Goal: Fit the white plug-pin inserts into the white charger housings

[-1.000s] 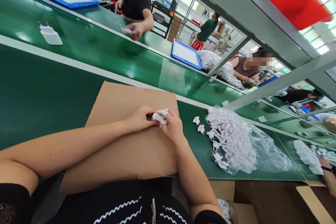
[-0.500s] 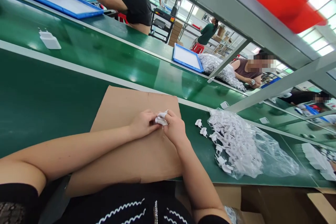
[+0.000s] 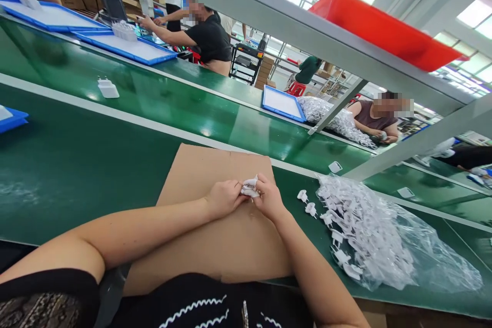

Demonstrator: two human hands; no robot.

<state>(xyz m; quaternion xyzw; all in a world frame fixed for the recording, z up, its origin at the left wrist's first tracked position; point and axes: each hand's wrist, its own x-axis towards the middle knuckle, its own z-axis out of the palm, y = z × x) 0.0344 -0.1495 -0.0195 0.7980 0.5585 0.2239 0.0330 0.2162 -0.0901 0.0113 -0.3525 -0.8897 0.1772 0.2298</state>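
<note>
Over a brown cardboard sheet [image 3: 215, 246], both hands meet around a small white plastic piece [image 3: 250, 187]. My left hand [image 3: 225, 198] has its fingers closed on the piece's left side. My right hand [image 3: 269, 197] pinches it from the right, with white coverings on some fingertips. Fingers hide much of the piece. To the right, a clear plastic bag [image 3: 369, 230] full of white plug parts lies on the green table [image 3: 96, 164]. Loose white plug parts [image 3: 310, 209] lie between the cardboard and the bag.
Beyond a pale rail runs a green belt with a white plug adapter [image 3: 108, 88] on it. Blue trays [image 3: 284, 103] line its far side. A metal frame [image 3: 407, 138] slants over the right, with a red bin [image 3: 384, 31] above. Several people sit or stand across the belt.
The camera view has shifted, so the scene appears lower and further right, and more blue trays show at left. Both hands still hold the white piece, fingers slightly rearranged.
</note>
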